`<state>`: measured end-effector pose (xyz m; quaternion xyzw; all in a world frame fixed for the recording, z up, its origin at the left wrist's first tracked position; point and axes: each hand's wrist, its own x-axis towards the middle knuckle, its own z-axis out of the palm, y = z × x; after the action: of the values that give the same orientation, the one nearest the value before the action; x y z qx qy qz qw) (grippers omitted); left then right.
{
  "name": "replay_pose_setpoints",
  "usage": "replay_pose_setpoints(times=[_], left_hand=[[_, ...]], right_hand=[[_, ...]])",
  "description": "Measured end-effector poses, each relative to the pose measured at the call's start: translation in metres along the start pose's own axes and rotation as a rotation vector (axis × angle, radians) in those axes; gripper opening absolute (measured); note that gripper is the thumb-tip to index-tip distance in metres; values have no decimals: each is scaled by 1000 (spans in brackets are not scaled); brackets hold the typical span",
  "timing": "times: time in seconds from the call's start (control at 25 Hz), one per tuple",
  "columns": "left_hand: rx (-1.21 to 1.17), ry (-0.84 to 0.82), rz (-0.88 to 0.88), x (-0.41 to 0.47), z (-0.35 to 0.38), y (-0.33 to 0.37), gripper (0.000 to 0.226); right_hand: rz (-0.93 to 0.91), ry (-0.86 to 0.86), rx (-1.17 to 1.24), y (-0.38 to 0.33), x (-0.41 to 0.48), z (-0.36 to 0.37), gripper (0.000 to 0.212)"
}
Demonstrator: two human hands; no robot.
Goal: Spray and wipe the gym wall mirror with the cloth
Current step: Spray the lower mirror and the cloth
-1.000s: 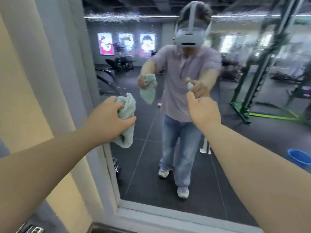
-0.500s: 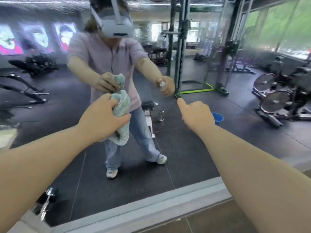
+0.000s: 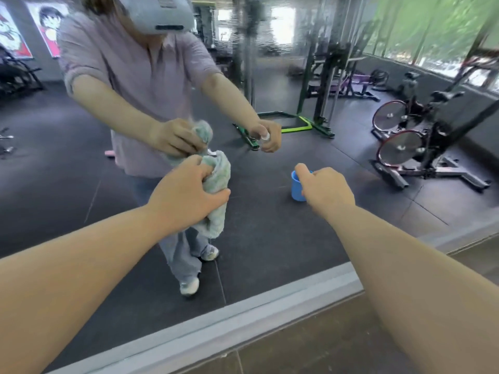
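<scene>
- Head view: the left grip (image 3: 186, 197) is clamped on the cloth (image 3: 219, 182). Fingers and thumb wrap a bunched wad and a loose end hangs below. Bunching it probably gives a firm pad for wiping.
- The cloth is held up close in front of the mirror (image 3: 270, 238), whether touching the glass I cannot tell.
- The right grip (image 3: 328, 191) is curled into a fist and reaches towards the glass. From behind, the fist hides what it holds, but the reflection shows it closed round a small white-capped spray bottle (image 3: 266, 136), top towards the mirror.
- The two grips are apart, likely so the mist lands on glass rather than on cloth. This looks like the spraying step, with wiping to come.
- The mirror fills the view ahead, and its pale frame (image 3: 243, 314) runs along the bottom.
- A blue bucket (image 3: 295, 186) shows in the reflection.
</scene>
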<state>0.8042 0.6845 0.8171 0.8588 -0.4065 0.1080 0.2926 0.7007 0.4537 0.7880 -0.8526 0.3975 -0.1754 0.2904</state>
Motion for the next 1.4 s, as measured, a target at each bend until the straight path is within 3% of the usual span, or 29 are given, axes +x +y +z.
replay_pose_setpoints(times=[0.12, 0.32, 0.48, 0.68, 0.96, 1.4], left_hand=[[27, -7, 115, 42, 31, 32, 33], [37, 57, 333, 101, 55, 104, 27], [143, 60, 457, 139, 86, 165, 21], [177, 71, 417, 167, 160, 238, 29], [187, -7, 306, 195, 264, 358, 20], [289, -21, 145, 205, 279, 396, 25]], right_hand=[[61, 48, 31, 28, 37, -25, 55], [79, 142, 61, 72, 94, -85, 54], [107, 130, 63, 122, 129, -133, 63], [95, 72, -9, 210, 183, -180, 63], [104, 115, 19, 321, 259, -269, 57], [60, 63, 159, 344, 296, -308, 71]])
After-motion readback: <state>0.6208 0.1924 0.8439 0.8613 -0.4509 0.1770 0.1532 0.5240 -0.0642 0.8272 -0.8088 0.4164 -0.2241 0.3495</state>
